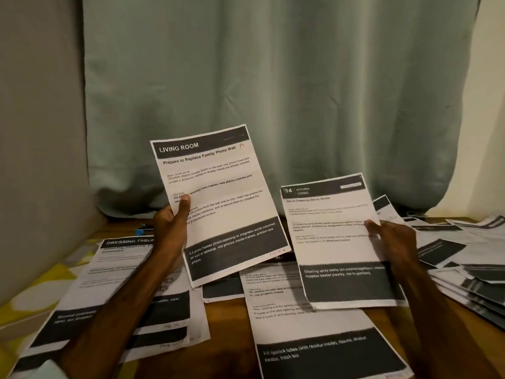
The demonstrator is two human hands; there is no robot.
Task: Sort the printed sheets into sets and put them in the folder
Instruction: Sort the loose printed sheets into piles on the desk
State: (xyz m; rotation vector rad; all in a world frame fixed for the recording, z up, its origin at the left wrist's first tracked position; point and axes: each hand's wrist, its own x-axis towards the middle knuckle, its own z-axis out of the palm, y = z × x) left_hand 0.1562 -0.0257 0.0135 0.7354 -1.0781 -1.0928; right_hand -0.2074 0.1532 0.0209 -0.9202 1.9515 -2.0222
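DRESSING TABLE stack (117, 272) lies flat at left on wooden table (226, 324). Left hand (170, 228) pinches LIVING ROOM sheet (218, 187), thumb on front, sheet raised and tilted. Lipstick sheet (314, 337) flat on table, centre. Right hand (393, 239) grips KITCHEN sheet (336, 242) by its right edge, held above table. Loose pile (464, 269) spread at far right.

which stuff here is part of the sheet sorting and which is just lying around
Job: living room sheet in left hand; kitchen sheet in right hand; dressing table sheets; lipstick sheet; loose pile at right.
Lying about: curtain; yellow cloth; small blue thing on the table.
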